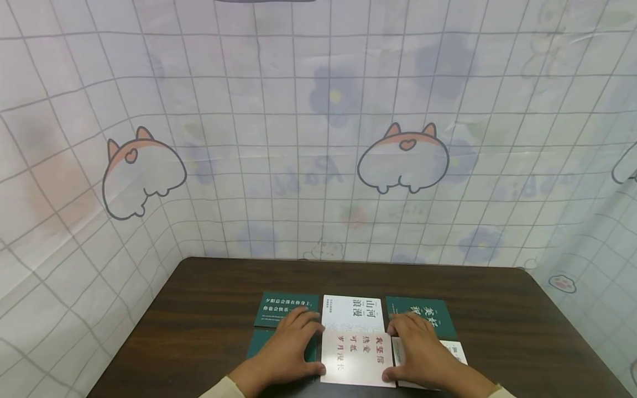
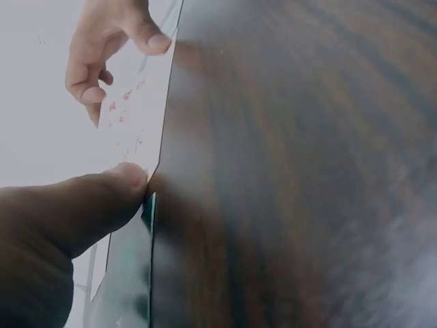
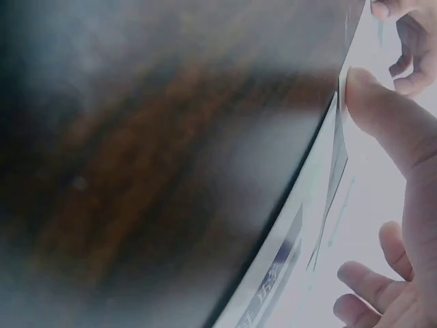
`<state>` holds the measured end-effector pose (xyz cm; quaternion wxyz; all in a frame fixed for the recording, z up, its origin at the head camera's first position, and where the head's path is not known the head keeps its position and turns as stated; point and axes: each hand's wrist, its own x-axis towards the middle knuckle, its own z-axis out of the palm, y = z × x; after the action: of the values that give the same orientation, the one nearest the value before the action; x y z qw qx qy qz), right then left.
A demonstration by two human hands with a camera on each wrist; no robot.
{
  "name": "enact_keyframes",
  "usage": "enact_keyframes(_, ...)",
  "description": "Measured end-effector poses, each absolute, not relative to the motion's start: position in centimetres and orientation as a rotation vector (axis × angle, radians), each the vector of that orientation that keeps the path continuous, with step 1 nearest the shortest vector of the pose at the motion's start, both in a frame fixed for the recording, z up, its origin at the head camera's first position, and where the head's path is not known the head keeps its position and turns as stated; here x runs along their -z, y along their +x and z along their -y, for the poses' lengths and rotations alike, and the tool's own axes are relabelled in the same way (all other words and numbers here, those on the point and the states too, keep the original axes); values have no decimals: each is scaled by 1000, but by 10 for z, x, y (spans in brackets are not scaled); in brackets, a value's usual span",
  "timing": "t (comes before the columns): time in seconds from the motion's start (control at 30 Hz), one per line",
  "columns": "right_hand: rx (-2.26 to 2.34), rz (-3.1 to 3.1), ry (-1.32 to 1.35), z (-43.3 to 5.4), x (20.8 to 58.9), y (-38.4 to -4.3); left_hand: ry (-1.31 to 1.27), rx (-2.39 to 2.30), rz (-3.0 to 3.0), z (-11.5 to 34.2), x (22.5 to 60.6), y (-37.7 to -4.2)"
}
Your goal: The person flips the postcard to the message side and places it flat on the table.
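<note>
A pale pink card with red Chinese characters (image 1: 355, 356) lies at the front middle of a grid of cards. My left hand (image 1: 288, 348) holds its left edge, thumb at the near corner and fingers at the far one. On the opposite edge my right hand (image 1: 423, 351) holds it the same way. Under my left hand a green card (image 1: 259, 340) is partly hidden, and a white card (image 1: 455, 349) is partly covered by my right hand. In the left wrist view, the left thumb (image 2: 130, 178) meets the pink card's corner.
Behind lie a green card with white writing (image 1: 286, 304), a white card with grey characters (image 1: 350, 309) and another green card (image 1: 443, 315). The dark wooden table (image 1: 199, 320) ends at a white grid-patterned curtain (image 1: 278, 210) on the far side and both flanks.
</note>
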<state>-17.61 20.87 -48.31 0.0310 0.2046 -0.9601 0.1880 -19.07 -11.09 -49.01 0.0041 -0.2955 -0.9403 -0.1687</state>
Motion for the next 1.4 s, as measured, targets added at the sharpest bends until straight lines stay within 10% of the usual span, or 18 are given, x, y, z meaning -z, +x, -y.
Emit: enact_keyframes(1.4, -1503, 2942, 506, -216, 472, -167, -698, 1506, 2828, 109, 492, -186)
